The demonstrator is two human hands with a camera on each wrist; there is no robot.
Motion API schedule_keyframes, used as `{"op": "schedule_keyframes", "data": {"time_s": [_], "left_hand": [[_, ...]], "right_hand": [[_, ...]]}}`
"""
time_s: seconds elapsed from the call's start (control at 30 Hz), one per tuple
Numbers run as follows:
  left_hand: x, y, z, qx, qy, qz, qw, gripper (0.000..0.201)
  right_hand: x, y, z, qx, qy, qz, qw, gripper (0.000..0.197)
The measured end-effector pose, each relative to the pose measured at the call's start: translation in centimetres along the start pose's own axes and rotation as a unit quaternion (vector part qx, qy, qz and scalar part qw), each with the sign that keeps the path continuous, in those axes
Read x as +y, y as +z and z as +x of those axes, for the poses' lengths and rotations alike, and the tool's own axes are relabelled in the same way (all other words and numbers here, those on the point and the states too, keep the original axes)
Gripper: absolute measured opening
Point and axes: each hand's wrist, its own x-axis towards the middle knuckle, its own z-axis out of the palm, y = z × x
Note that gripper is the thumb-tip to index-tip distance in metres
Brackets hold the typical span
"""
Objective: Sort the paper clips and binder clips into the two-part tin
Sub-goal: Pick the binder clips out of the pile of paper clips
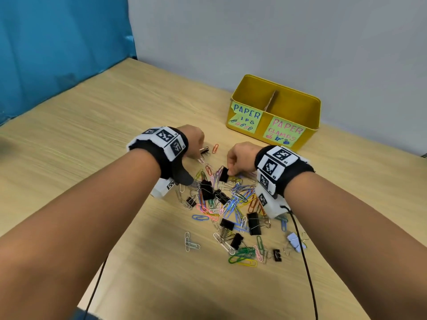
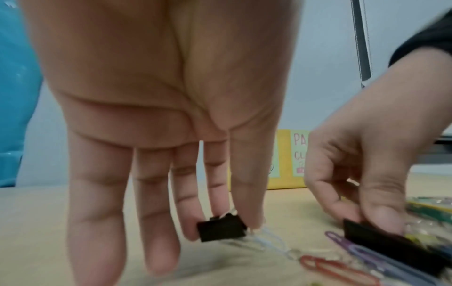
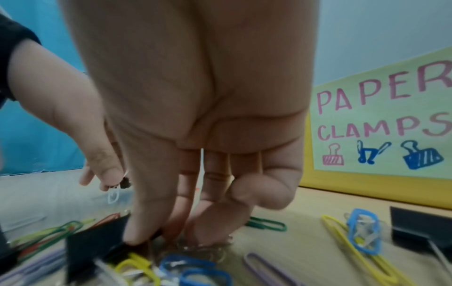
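Note:
A yellow two-part tin stands at the back right with a cardboard divider; its left label reads paper clips, its right label paper clamps. Coloured paper clips and black binder clips lie in a pile in front of it. My left hand is at the pile's far edge and pinches a small black binder clip between thumb and fingertips, just above the table. My right hand pinches a larger black binder clip at the top of the pile, its thumb pressed on the clip's body.
A blue partition closes the left side and a grey wall runs behind the tin. Black cables trail from both wrists toward the front table edge. A pale blue binder clip lies at the pile's right, an orange paper clip between the hands.

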Motion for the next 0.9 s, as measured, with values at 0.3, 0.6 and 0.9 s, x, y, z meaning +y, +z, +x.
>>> {"op": "schedule_keyframes", "data": {"time_s": [0.3,0.6,0.9], "left_hand": [[-1.5,0.7,0.5,-0.007,0.027,-0.017,0.999,0.053],[-3.1,1.2,0.1,-0.085,-0.013,0.065,0.994,0.066],[-3.9,2.6,-1.1,-0.153,0.056,0.056,0.985,0.076]], "right_hand": [[-0.8,-1.1,1.1,0.135,0.090,-0.010,0.987,0.036],[-2.2,-0.1,1.4,-0.017,-0.057,-0.122,0.991,0.050],[-4.3,0.6,0.6,-0.048,-0.061,-0.166,0.983,0.071]]}}
